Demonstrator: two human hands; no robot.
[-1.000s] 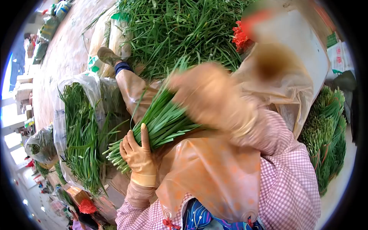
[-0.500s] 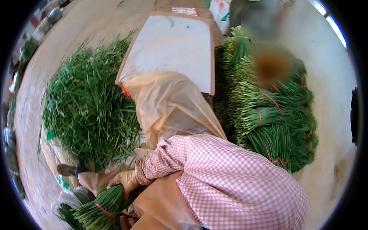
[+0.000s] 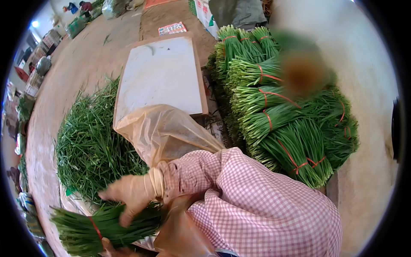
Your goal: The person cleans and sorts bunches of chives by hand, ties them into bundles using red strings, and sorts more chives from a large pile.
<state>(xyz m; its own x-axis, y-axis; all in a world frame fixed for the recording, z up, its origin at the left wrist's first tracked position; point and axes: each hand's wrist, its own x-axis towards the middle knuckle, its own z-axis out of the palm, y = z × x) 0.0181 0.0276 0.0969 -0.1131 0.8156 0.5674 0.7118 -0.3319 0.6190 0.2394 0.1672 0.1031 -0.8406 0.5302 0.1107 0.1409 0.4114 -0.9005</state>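
Observation:
A bundle of green garlic chives [image 3: 72, 229], tied with a red band, lies sideways at the lower left. My left hand [image 3: 117, 252] holds it from the near side; only some fingers show at the bottom edge, the rest being hidden. Over the top of the bundle, my right hand [image 3: 135, 192] is open, fingers stretched to the left and thumb pointing down near the leaves. It is slightly blurred, and I cannot tell whether the thumb touches. Rubber bands [image 3: 156, 183] circle its wrist below a pink checkered sleeve [image 3: 192, 171].
Loose green leaves [image 3: 94, 150] form a heap on the left. A white board [image 3: 162, 73] stands ahead, with a translucent plastic sheet [image 3: 167, 128] at its near end. Tied chive bundles [image 3: 295, 150] are stacked on the right. A brown blur [image 3: 302, 75] covers part of the view.
My right hand has come off the bundle and opened, fingers now stretched left. The bundle has turned more sideways and shows more fully. The view has shifted, bringing more background into sight.

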